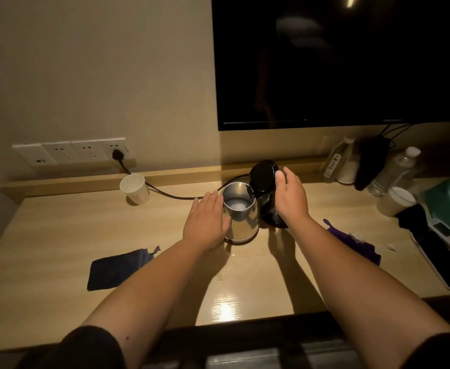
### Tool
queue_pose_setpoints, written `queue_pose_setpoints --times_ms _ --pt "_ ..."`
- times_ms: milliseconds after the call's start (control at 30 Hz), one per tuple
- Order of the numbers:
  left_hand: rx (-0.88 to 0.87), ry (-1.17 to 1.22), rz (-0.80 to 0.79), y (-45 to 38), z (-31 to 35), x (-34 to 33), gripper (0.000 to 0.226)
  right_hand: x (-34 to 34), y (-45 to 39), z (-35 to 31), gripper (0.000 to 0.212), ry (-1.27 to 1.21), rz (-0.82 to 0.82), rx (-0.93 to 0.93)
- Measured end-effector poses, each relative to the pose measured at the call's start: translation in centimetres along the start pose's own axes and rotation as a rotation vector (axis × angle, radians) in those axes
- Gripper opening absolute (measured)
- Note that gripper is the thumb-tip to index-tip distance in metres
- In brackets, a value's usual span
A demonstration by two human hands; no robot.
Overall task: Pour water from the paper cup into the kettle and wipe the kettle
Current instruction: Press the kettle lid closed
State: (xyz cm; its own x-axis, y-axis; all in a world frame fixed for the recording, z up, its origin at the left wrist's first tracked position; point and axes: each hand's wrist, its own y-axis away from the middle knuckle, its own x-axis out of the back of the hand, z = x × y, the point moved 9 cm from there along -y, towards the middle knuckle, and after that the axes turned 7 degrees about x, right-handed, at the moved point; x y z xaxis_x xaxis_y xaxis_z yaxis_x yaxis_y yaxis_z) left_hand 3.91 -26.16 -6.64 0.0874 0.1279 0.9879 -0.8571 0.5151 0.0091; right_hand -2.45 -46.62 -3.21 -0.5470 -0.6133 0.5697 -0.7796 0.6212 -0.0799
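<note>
Both hands at the open kettle on the desk.

Head view: the steel kettle (241, 218) stands mid-desk (58, 235), its black lid (263, 179) flipped up. The left hand (206, 223) lies flat against the kettle's left side, fingers straight. The right hand (290, 194) touches the lid, fingers relaxed, gripping nothing. The paper cup (134, 188) stands well left of the kettle; a dark cloth (118, 269) lies nearer, left of it.

left hand (206, 222): fingers straight | right hand (290, 194): fingers relaxed, extended
</note>
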Motion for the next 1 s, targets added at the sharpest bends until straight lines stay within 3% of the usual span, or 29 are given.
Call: queue_pose_setpoints --times_ms 300,467,700,1000 --pt "-0.017 0.043 -0.017 -0.5 -0.9 -2.4 0.069 -2.3 -0.6 -1.4 0.042 -0.223 -0.050 0.016" --pt "-0.052 0.029 -0.006 -0.3 -1.2 -2.6 0.070 -3.5 0.3 -4.0 0.044 -0.022 -0.080 0.229" --pt "-0.048 0.044 -0.021 -0.4 -1.4 -2.9 0.069 -7.7 1.6 -4.3 0.053 0.290 -0.293 0.378" --pt "-0.054 0.048 -0.036 -0.3 -1.6 -3.0 0.068 -10.0 2.5 -4.1 0.054 0.630 -0.334 0.598"
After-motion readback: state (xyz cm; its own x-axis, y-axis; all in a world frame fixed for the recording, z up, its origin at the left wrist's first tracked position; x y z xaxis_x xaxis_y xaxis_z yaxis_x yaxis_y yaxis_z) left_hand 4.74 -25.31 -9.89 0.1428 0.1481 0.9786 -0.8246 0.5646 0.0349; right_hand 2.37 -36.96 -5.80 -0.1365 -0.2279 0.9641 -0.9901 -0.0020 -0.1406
